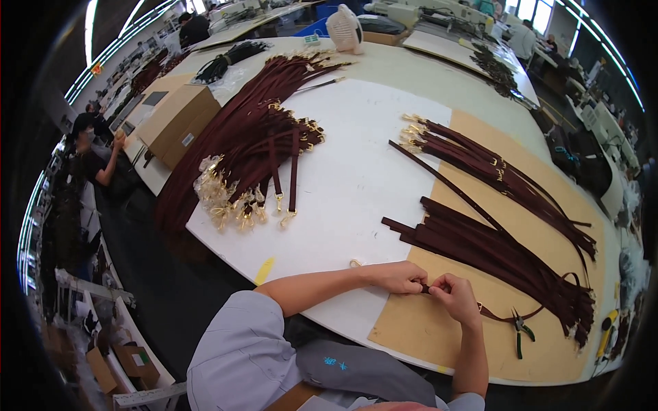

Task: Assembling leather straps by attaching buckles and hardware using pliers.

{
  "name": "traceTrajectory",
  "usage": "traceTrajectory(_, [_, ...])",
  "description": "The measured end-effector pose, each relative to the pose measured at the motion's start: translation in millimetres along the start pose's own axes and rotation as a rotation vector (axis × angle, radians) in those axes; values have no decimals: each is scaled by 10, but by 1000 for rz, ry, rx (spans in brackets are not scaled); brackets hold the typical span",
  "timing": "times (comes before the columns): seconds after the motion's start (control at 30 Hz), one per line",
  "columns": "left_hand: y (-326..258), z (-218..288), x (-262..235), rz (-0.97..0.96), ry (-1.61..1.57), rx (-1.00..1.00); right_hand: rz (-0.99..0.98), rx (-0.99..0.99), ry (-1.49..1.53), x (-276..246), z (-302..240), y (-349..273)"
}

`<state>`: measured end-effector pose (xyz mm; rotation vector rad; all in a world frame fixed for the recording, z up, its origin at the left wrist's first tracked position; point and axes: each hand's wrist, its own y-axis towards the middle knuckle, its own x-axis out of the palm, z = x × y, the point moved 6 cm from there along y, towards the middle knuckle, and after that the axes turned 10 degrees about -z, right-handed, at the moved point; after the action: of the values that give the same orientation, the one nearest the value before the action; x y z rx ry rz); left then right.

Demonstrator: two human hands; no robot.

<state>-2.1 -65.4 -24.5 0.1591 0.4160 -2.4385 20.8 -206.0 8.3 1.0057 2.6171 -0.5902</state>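
My left hand (399, 277) and my right hand (455, 296) meet near the table's front edge, fingers pinched close together. Between them shows a short piece of a dark red strap (426, 290), which both hold; the fingertips hide the rest of it. Past my right wrist the strap (506, 318) runs on along the table, with a small gold buckle on it. Dark-handled pliers (519, 333) lie right of my right forearm. A small gold metal piece (355, 263) rests beside my left wrist.
Flat dark red straps (480, 248) lie in a bundle beyond my hands, with buckled straps (493, 168) farther back. At left is a large strap pile (253, 157) with gold clasps. A cardboard box (175, 123), a white fan (345, 29) and a yellow-black tool (606, 332) stand or lie around.
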Motion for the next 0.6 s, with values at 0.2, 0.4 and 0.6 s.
traceTrajectory(0.2, [29, 163, 9, 54, 90, 81, -14, 59, 128, -30, 89, -124])
traceTrajectory(0.4, [31, 35, -69, 109, 17, 124, 32, 55, 186, 15, 71, -76])
traceTrajectory(0.6, [68, 14, -48, 53, -21, 130, 49, 33, -191, 26, -80, -138])
